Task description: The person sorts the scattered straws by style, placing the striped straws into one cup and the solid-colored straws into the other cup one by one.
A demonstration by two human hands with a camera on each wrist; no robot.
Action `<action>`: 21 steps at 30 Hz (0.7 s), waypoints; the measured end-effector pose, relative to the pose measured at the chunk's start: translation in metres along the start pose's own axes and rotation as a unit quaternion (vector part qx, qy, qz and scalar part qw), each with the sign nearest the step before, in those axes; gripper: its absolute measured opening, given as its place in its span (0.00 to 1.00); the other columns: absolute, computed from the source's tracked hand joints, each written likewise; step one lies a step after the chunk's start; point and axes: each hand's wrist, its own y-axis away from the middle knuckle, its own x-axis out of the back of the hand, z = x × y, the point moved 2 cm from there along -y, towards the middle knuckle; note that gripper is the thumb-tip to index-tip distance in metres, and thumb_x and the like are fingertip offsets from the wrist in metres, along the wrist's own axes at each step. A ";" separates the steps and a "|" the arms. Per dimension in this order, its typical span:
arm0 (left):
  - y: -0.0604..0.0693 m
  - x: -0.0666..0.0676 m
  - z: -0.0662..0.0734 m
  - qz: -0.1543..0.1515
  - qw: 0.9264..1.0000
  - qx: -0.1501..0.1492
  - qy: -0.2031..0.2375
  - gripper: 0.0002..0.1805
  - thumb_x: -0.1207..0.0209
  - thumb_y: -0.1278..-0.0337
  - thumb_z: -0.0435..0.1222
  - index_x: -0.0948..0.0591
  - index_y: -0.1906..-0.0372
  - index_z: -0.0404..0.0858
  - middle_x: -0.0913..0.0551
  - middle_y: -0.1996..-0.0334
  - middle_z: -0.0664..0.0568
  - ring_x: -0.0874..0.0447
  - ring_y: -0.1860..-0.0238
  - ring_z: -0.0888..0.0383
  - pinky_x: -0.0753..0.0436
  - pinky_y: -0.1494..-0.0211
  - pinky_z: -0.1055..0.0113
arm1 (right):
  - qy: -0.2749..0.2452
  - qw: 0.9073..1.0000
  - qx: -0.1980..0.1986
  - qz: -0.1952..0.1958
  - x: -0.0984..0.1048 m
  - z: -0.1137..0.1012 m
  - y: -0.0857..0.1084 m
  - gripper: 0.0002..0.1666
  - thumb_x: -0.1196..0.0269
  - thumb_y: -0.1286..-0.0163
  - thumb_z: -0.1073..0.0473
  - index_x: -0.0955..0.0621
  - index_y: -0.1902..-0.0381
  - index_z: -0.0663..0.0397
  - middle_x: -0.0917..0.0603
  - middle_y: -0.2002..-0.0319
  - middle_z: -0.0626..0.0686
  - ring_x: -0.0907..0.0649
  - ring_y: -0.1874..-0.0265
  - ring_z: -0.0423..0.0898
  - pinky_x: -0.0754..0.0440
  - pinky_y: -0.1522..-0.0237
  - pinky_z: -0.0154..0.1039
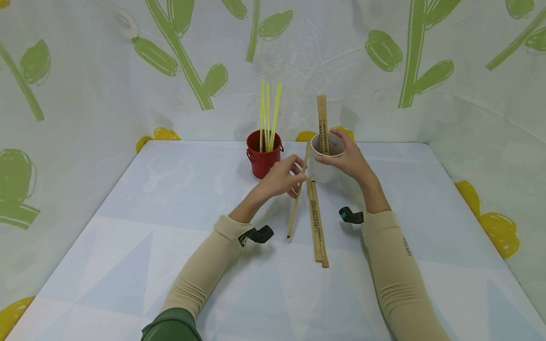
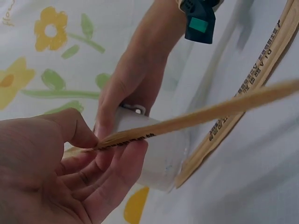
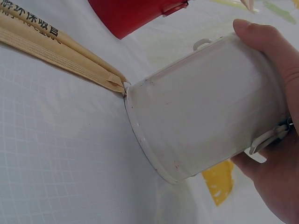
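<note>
My left hand (image 1: 279, 179) pinches a brown paper-wrapped straw (image 2: 201, 116) between thumb and fingers, the straw slanting down toward the table in the head view. A small white bucket (image 1: 321, 169) stands just right of it, and paper-wrapped straws (image 1: 322, 111) poke up out of its mouth. My right hand (image 1: 351, 158) grips that bucket near the rim, thumb at the front and fingers around the far side. In front of the bucket's base lie more paper-wrapped straws (image 1: 316, 225), side by side with printed lettering.
Left of the white bucket stands a red bucket (image 1: 261, 165) holding several thin yellow sticks (image 1: 274, 113). Both buckets are near the back edge of the pale patterned table (image 1: 170, 265). A curtain (image 1: 315, 57) printed with green leaves hangs behind and around it.
</note>
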 end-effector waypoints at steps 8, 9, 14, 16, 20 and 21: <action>-0.001 -0.001 0.001 0.012 0.999 -0.011 0.035 0.19 0.49 0.35 0.32 0.33 0.40 0.37 0.20 0.52 0.32 0.13 0.72 0.52 0.12 0.70 0.60 | 0.006 1.000 -0.006 0.000 -0.001 0.000 0.000 0.57 0.24 0.48 0.42 0.41 0.26 0.43 0.38 0.27 0.55 0.36 0.31 0.59 0.34 0.33 0.66; -0.001 -0.001 0.002 0.016 0.999 -0.016 0.037 0.19 0.49 0.35 0.32 0.33 0.40 0.37 0.20 0.52 0.32 0.13 0.72 0.52 0.12 0.70 0.59 | 0.007 1.000 -0.006 0.000 -0.001 0.000 0.000 0.57 0.24 0.48 0.42 0.41 0.26 0.43 0.38 0.27 0.55 0.36 0.30 0.59 0.34 0.33 0.66; -0.002 -0.002 0.003 0.041 0.998 -0.037 0.040 0.19 0.49 0.36 0.31 0.33 0.40 0.37 0.19 0.56 0.39 0.13 0.72 0.52 0.12 0.70 0.60 | 0.009 1.000 -0.002 0.001 -0.001 -0.001 0.000 0.57 0.25 0.48 0.43 0.42 0.26 0.44 0.38 0.27 0.56 0.36 0.30 0.59 0.34 0.33 0.66; -0.002 -0.002 0.004 0.048 0.997 -0.044 0.040 0.20 0.49 0.36 0.30 0.33 0.40 0.37 0.20 0.58 0.41 0.14 0.72 0.52 0.12 0.70 0.60 | 0.008 1.000 -0.001 0.002 -0.001 -0.001 0.000 0.57 0.24 0.48 0.43 0.42 0.26 0.45 0.39 0.27 0.56 0.36 0.30 0.59 0.34 0.33 0.66; -0.004 -0.003 0.005 0.052 0.996 -0.057 0.046 0.21 0.48 0.37 0.29 0.33 0.39 0.35 0.21 0.59 0.42 0.14 0.71 0.51 0.12 0.70 0.60 | -0.001 1.000 0.001 0.001 -0.001 -0.001 0.000 0.57 0.24 0.48 0.43 0.42 0.26 0.46 0.39 0.27 0.56 0.36 0.30 0.59 0.34 0.34 0.66; -0.004 -0.003 0.005 0.052 0.996 -0.060 0.048 0.21 0.48 0.37 0.29 0.34 0.39 0.35 0.21 0.59 0.42 0.14 0.70 0.51 0.12 0.69 0.60 | -0.004 1.000 0.002 0.001 -0.001 -0.001 0.000 0.57 0.24 0.48 0.44 0.42 0.26 0.46 0.39 0.27 0.56 0.36 0.30 0.59 0.34 0.34 0.66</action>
